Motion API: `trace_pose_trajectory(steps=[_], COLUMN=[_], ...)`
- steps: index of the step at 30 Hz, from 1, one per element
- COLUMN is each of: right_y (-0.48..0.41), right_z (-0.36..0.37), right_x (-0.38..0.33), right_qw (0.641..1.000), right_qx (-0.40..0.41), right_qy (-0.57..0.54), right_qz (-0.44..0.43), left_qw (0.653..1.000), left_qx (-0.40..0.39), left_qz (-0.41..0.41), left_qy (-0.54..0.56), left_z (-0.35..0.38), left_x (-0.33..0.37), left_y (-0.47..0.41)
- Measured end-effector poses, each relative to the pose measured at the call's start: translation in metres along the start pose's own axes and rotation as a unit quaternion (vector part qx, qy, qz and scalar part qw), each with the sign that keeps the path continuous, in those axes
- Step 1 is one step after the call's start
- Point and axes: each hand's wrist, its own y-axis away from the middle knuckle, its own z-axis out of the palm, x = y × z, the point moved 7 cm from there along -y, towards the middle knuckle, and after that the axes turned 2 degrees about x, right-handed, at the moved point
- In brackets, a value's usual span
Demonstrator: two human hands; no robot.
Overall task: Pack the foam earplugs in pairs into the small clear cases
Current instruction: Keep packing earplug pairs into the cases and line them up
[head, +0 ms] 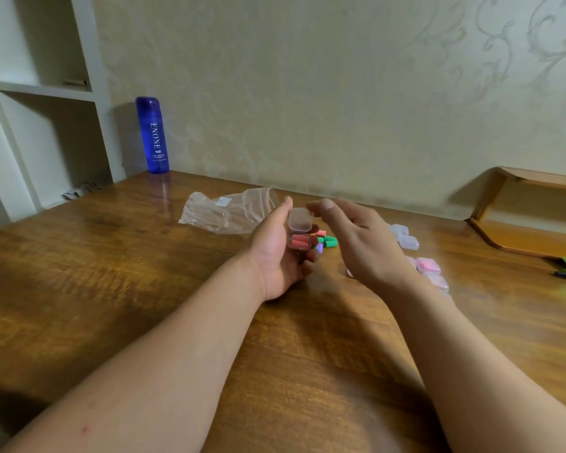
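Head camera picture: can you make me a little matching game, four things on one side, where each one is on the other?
Things: 1 blue bottle; 2 plastic zip bag; 3 open clear case; 4 pink-filled cases.
Places: A in the left hand; B upright by the wall; C right of the right hand; D flat on the table, behind the left hand.
Pairs: 1-B, 2-D, 3-A, 4-C.
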Motion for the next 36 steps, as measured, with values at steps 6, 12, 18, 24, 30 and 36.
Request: trace_pose_trajectory(steps=[6, 12, 18, 24, 30, 36], right_y=[-0.001, 0.006, 0.002, 0.002, 0.002, 0.001], right_z=[0.014, 0.026, 0.017, 0.016, 0.023, 0.021], right_x=[-0.004, -0.009, 0.000, 0.010, 0.004, -0.001], right_qw=[0.997, 0.981, 0.986, 0.988, 0.981, 0.972], right_qx=[-0.022, -0.039, -0.003, -0.031, -0.031, -0.012], right_qy=[0.069, 0.175, 0.161, 0.145, 0.182, 0.220], right_qz=[-0.035, -0.068, -0.040, -0.030, -0.062, -0.083], left_qw=[1.000, 0.999, 0.997, 0.997, 0.995, 0.993], left_qx=[-0.002, -0.042, -0.068, -0.036, -0.034, -0.043], left_qz=[0.009, 0.001, 0.037, 0.074, 0.087, 0.095], left_qy=[0.014, 0.022, -0.020, -0.007, -0.043, -0.061], left_z=[-0.003, 0.002, 0.010, 0.003, 0.002, 0.005], left_x=[0.005, 0.006, 0.007, 0.010, 0.011, 0.009], left_y=[0.001, 0.005, 0.008, 0.003, 0.002, 0.002])
